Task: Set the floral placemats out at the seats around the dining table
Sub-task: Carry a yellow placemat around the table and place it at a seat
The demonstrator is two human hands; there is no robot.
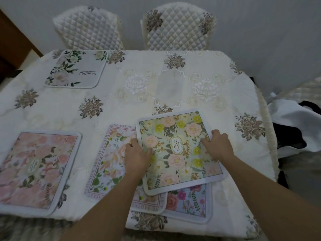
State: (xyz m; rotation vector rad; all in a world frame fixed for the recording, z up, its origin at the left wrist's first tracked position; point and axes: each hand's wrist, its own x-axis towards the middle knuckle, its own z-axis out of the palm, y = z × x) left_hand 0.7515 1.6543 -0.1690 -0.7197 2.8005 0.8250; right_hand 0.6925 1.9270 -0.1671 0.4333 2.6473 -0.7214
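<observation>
A green-and-yellow floral placemat [178,150] lies tilted on top of the pile near the table's front edge. My left hand [137,157] grips its left edge and my right hand [218,145] grips its right edge. Beneath it lie a pale placemat with a lettered border [111,162] and a blue one with pink flowers [189,202]. A pink floral placemat [36,169] rests flat at the front left. A white placemat with green leaves [76,68] sits at the far left, before a chair.
The table carries a cream embroidered tablecloth [156,87]. Two quilted white chairs [88,28] [178,26] stand at the far side against the wall. White and black cloth [295,122] lies to the right of the table. A dark wooden piece [13,42] stands far left.
</observation>
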